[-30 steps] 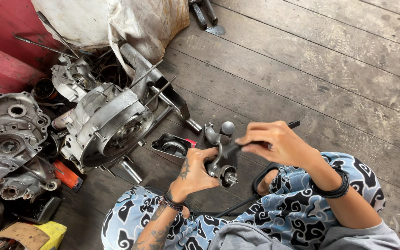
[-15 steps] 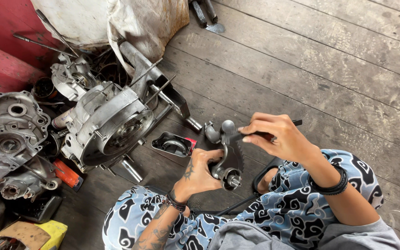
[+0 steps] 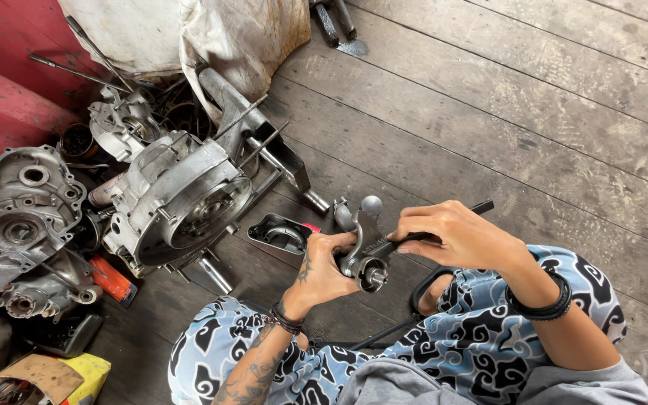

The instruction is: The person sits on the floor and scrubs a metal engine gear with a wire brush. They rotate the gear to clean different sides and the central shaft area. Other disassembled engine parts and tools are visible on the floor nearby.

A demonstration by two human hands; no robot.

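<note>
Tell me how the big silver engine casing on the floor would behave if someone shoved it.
The engine casing looks like thick cast metal, so it is probably heavy and rigid, sliding grudgingly on the rough wooden floor. It leans among other parts, so a push might rock it or knock those. Its long studs stick out and could snag or bend.

Big aluminium engine crankcase [image 3: 178, 199] sits on the grey wooden plank floor [image 3: 534, 112], with a grey side cover [image 3: 20, 217] just left of it. Dirty white cloth sack [image 3: 211, 34] behind, small orange canister [image 3: 110, 277] underneath, yellow box [image 3: 84, 371] in the corner.
</note>
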